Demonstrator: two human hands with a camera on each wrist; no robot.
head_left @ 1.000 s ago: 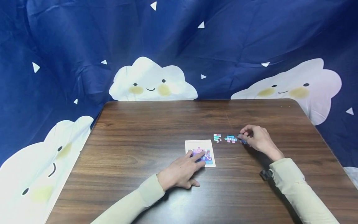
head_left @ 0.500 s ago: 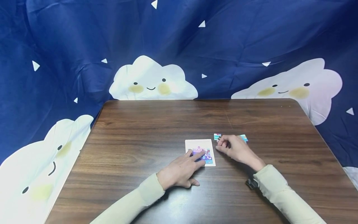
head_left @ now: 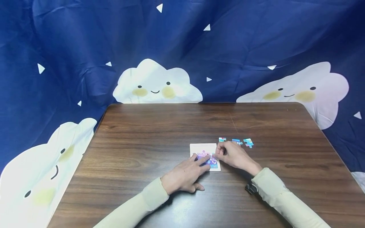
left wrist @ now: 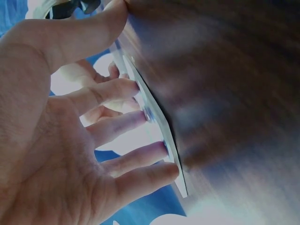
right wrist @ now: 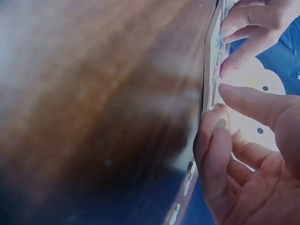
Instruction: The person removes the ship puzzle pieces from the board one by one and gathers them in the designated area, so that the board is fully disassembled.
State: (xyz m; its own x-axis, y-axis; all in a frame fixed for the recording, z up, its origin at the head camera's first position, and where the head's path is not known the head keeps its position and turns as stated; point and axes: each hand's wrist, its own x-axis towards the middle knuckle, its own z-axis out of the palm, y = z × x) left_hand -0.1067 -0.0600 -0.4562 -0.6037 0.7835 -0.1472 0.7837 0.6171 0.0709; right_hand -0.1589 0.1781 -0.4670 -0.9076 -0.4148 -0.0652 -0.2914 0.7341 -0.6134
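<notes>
My left hand (head_left: 185, 174) lies with its fingers fanned out and nearly straight, the fingertips resting on a small white-framed puzzle board (head_left: 203, 146) a little right of centre on a dark wood-grain counter (head_left: 142, 133). The thumb stays off the board, below its lower edge.

The board lies flat. A strip of plain white shows across its upper part; below that sits a partly assembled picture (head_left: 214, 166) in purple, pink and blue, some of it covered by my fingers.

My right hand (head_left: 232, 154) is at the board's right edge, its fingers curled inward and its thumb close to the picture. I cannot tell whether a puzzle piece is between the fingertips; the right wrist view shows them right beside the board's rim.

Just beyond that hand, three loose pieces lie in a row on the counter: a left piece (head_left: 222, 139) and a middle piece (head_left: 236, 141), both partly hidden by my hand, and a right piece (head_left: 248, 142) in blue and teal, fully in sight.

I wear pale yellow-green sleeves (head_left: 155, 193). Behind the counter hangs a deep blue curtain (head_left: 171, 31) printed with smiling white clouds (head_left: 156, 76) and small white triangles (head_left: 159, 8).
</notes>
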